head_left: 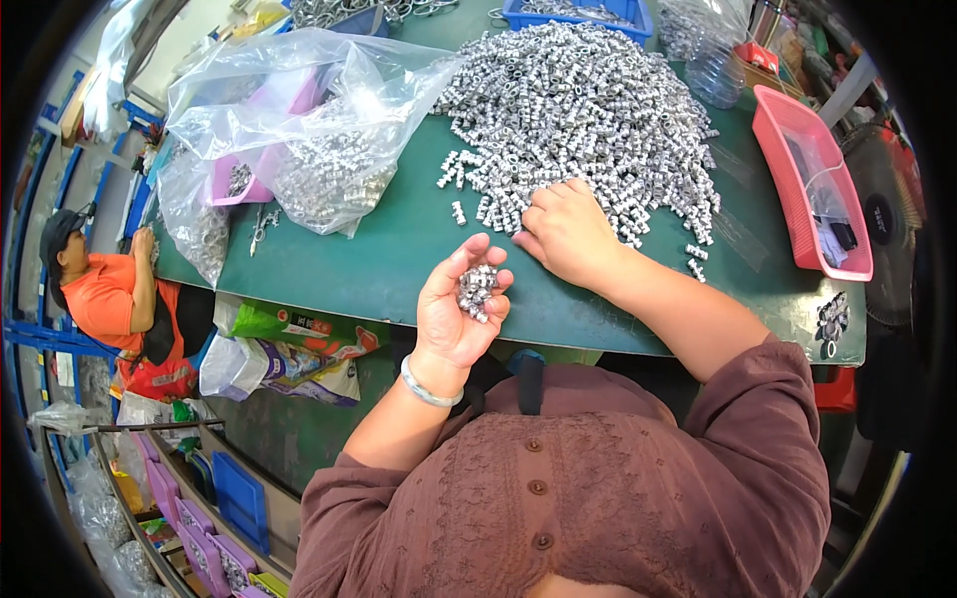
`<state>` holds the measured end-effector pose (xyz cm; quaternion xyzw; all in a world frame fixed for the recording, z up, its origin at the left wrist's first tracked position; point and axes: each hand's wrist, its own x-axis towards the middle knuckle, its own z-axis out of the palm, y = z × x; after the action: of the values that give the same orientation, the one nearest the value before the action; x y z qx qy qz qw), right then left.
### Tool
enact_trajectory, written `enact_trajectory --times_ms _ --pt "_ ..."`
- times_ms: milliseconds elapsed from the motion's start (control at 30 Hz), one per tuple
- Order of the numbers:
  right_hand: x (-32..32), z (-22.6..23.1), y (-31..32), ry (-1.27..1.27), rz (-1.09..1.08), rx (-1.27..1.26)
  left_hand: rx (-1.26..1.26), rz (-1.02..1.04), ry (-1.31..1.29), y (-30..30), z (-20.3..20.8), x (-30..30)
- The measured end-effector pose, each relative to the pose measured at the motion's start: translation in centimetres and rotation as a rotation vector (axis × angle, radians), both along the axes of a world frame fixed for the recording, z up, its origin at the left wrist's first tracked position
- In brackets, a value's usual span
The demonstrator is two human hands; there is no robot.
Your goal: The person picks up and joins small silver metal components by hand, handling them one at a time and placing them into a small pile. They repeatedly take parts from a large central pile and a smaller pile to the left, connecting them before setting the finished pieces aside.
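Note:
A small handful of silvery ribbed metal fittings [477,291] rests in my left hand [454,309], palm up with the fingers curled around them. That hand is held just over the near edge of the green table and wears a pale bangle [429,387] at the wrist. A large heap of the same metal fittings [588,110] covers the middle of the table. At the heap's near edge lies my right hand [573,234], back up and fingers bent down against the fittings. What is under its fingertips is hidden.
A clear plastic bag [329,140] with more fittings and purple scoops lies to the left. On the right stand a pink basket [797,179] and a black fan [882,219]. A blue tray [583,22] sits behind the heap. Far left, a person in orange [105,299] works at the table.

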<state>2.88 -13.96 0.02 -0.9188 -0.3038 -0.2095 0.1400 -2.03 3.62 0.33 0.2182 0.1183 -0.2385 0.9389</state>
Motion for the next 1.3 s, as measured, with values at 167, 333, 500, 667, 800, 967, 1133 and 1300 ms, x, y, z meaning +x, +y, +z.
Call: enact_trajectory --times_ms 167,333,500,667,800,967,1133,1300 --pt "0.0 -0.2 -0.3 0.004 -0.028 0.015 0.046 -0.003 -0.043 0.4 -0.4 -0.1" --pt "-0.4 0.6 -1.1 0.176 0.035 0.260 0.082 -0.039 -0.036 0.6 -0.5 -0.2" --pt "-1.0 1.0 -1.3 0.282 0.174 0.528 0.268 -0.035 -0.058 -0.2 0.2 -0.3" --pt "-1.9 2.3 -0.5 0.177 0.364 0.618 0.262 -0.043 -0.122 -1.0 0.8 -0.6" --pt "-1.9 2.1 -0.7 0.193 0.389 0.618 0.488 0.062 -0.327 -1.7 0.9 -1.1" --pt "-1.9 2.0 -0.5 0.198 0.404 0.630 0.760 0.213 -0.604 -1.9 0.0 -0.9" --pt "-1.8 1.8 -0.7 0.206 0.398 0.621 0.577 0.127 -0.402 -1.7 0.9 -1.0" --pt "-0.3 0.9 -1.4 -0.051 0.149 0.362 0.245 0.011 -0.182 -0.8 0.6 0.0"
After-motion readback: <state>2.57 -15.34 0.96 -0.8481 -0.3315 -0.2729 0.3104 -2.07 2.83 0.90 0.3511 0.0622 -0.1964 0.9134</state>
